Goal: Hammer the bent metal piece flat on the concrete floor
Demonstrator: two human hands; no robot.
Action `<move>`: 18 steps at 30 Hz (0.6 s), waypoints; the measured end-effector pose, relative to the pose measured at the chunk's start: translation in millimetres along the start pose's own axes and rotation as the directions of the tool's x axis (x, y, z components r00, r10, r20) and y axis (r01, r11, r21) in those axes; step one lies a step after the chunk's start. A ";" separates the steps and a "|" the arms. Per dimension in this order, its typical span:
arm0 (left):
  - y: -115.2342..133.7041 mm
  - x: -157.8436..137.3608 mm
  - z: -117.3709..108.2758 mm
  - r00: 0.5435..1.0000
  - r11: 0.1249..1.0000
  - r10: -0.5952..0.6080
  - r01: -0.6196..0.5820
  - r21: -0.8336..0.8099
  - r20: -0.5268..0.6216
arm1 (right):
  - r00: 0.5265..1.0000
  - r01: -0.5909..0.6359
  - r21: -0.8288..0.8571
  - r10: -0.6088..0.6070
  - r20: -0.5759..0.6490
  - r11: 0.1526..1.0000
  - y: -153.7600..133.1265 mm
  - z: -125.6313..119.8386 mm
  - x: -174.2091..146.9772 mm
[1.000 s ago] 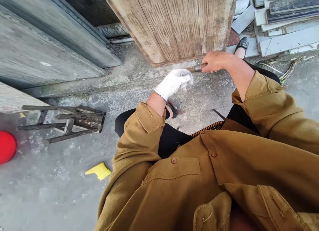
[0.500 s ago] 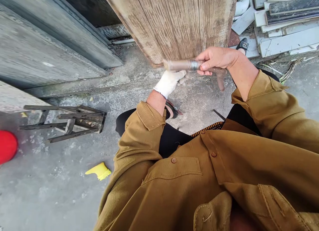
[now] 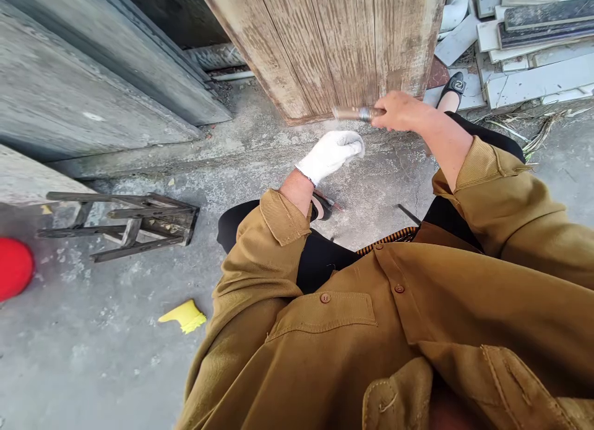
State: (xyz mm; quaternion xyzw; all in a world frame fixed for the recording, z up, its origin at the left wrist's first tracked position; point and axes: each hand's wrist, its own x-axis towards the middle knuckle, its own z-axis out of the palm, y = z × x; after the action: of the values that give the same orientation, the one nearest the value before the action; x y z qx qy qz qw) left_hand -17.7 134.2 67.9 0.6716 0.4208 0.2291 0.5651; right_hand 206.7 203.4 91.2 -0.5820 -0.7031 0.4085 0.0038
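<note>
My right hand (image 3: 399, 110) is bare and closed on a brown brush-like tool with a metal band (image 3: 355, 113). The tool's tip points left, close to the bottom edge of a weathered wooden door (image 3: 334, 40). My left hand (image 3: 331, 153) wears a white glove and is curled into a fist just below the tool, apart from it. I see nothing in the gloved fist. Both sleeves are mustard-coloured, and I am low over a concrete floor (image 3: 385, 182).
A dark wooden stool (image 3: 134, 223) lies tipped over at the left. Beside it are a yellow scrap (image 3: 184, 316) and a red round object (image 3: 13, 268). White slabs (image 3: 524, 40) are piled at the top right, near a black shoe (image 3: 452, 85). A small red-handled item (image 3: 327, 201) lies under my left wrist.
The right hand raised the tool and turned it sideways, then lowered it toward the door's bottom edge. The gloved left hand reached up to the tool, then dropped back into a fist.
</note>
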 end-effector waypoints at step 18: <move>-11.1 0.6 -9.1 0.997 0.988 -0.065 0.071 -0.135 0.049 | 0.871 0.282 0.608 -0.464 0.162 0.742 -2.9 -29.7 -33.2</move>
State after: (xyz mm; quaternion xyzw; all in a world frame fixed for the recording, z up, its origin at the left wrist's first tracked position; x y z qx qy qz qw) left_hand -27.9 139.9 59.6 0.6215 0.4143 0.2228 0.6264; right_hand 229.3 193.0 128.3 -0.3294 -0.6447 0.6731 0.1510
